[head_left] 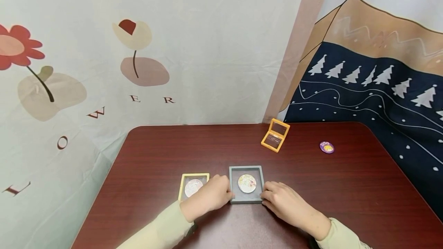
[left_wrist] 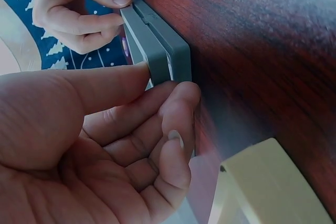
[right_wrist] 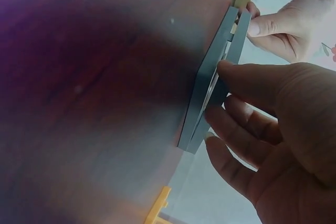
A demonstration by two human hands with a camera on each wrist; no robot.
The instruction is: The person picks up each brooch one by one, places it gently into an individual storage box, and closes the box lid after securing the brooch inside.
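Observation:
In the head view, a grey square display frame lies on the table with a round patterned badge seen through its clear window. My left hand holds its left side. On the opposite side my right hand grips the near right corner. Both wrist views show the frame's two halves, the upper grey half slightly apart from the lower along the near edge. The right thumb lies on the upper half's edge, with the other fingers curled along the side.
A pale yellow frame holding a whitish round badge lies left, partly behind my left hand. Farther back, an orange hinged frame stands unfolded. A purple round badge lies at the back right of the brown table.

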